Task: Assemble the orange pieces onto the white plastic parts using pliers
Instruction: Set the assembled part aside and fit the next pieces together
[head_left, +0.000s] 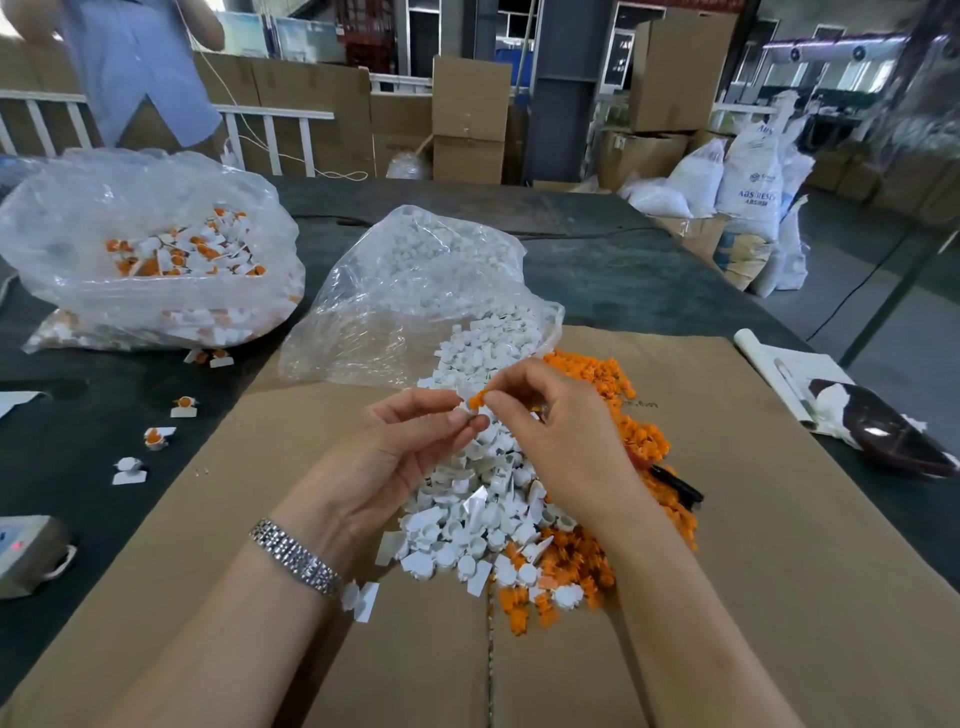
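My left hand (410, 441) pinches a small white plastic part (470, 415) between thumb and fingertips. My right hand (550, 431) pinches an orange piece (477, 399) right against that part, above a heap of white parts (467, 519). A pile of orange pieces (644, 436) lies to the right of the heap, on flattened cardboard (753, 519). Black pliers (675, 486) lie half buried at the orange pile's right edge. No hand touches them.
An open clear bag (415, 291) spills white parts behind my hands. A second bag (150, 249) at the left holds assembled white-and-orange parts; a few lie loose on the dark table (156, 436). A dark dish (883, 431) sits right, a grey device (26, 551) left. A person stands far left.
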